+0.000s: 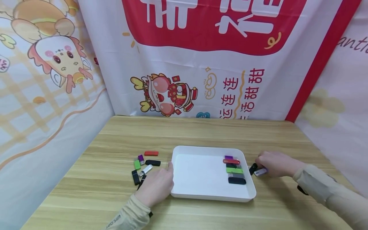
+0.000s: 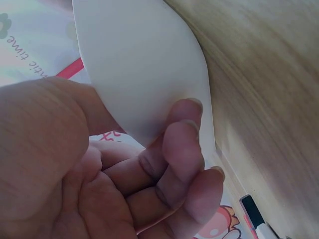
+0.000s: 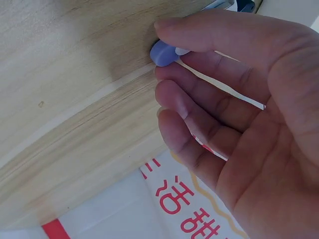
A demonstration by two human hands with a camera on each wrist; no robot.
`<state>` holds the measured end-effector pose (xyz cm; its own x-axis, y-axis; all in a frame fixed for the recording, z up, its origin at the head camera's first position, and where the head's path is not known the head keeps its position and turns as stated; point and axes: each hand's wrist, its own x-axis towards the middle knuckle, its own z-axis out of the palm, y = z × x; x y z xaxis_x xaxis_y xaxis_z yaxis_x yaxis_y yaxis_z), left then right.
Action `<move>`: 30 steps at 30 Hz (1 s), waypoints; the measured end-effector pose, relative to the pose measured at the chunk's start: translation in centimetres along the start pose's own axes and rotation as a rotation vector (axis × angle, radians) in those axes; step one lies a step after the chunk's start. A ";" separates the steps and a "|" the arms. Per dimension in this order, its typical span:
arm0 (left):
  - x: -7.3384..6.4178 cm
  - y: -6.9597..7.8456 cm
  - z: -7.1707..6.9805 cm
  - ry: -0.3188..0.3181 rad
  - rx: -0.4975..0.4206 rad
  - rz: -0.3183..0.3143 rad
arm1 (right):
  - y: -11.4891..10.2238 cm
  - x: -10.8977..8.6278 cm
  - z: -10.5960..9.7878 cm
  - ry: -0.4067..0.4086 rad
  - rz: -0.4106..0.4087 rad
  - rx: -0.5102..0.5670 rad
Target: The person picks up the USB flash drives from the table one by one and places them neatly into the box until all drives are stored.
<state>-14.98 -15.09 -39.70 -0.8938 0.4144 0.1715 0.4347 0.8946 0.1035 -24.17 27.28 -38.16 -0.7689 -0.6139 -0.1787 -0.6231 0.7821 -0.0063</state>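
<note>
My left hand (image 1: 158, 187) grips the left wall of a white tray (image 1: 196, 174); the left wrist view shows the thumb and curled fingers (image 2: 183, 149) on either side of the wall. Right of the tray, my right hand (image 1: 273, 163) pinches a white USB flash drive (image 1: 260, 172) with a blue-purple end (image 3: 163, 53), low over the table. Beside it a black flash drive (image 1: 253, 168) lies close to the tray's right wall. Inside the tray, a column of flash drives runs along the right side, among them a red one (image 1: 231, 161), a green one (image 1: 234, 170) and a black one (image 1: 237, 180).
Left of the tray several loose flash drives lie on the wooden table (image 1: 115, 204): a red one (image 1: 151, 153), a green one (image 1: 137, 164), a purple one (image 1: 141, 159), a white one (image 1: 146, 170) and black ones. Printed cloth (image 1: 201, 57) hangs around the table.
</note>
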 end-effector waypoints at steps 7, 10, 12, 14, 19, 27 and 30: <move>0.0 0.1 -0.2 -0.002 -0.014 -0.003 | 0.2 0.1 0.0 -0.008 -0.008 0.019; -0.1 0.2 -0.3 -0.002 -0.018 -0.005 | 0.3 0.1 0.0 -0.003 -0.011 0.024; -0.1 0.2 -0.3 -0.006 -0.020 -0.008 | 0.3 0.1 0.0 0.002 -0.013 0.027; -0.1 0.2 -0.3 -0.011 -0.023 -0.011 | 0.2 0.1 0.0 0.003 -0.013 0.030; 0.0 0.1 -0.1 -0.016 -0.025 -0.013 | 0.3 0.1 0.2 0.021 -0.027 0.025; -0.1 0.1 0.0 -0.016 -0.036 -0.013 | 0.3 0.2 0.2 -0.003 -0.002 0.020; 0.0 0.1 -0.1 -0.020 -0.037 -0.008 | 0.2 0.1 0.1 -0.009 0.015 0.026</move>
<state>-14.91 -14.99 -39.63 -0.8991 0.4108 0.1509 0.4309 0.8913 0.1409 -24.32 27.38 -38.31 -0.7766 -0.6014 -0.1876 -0.6075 0.7938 -0.0295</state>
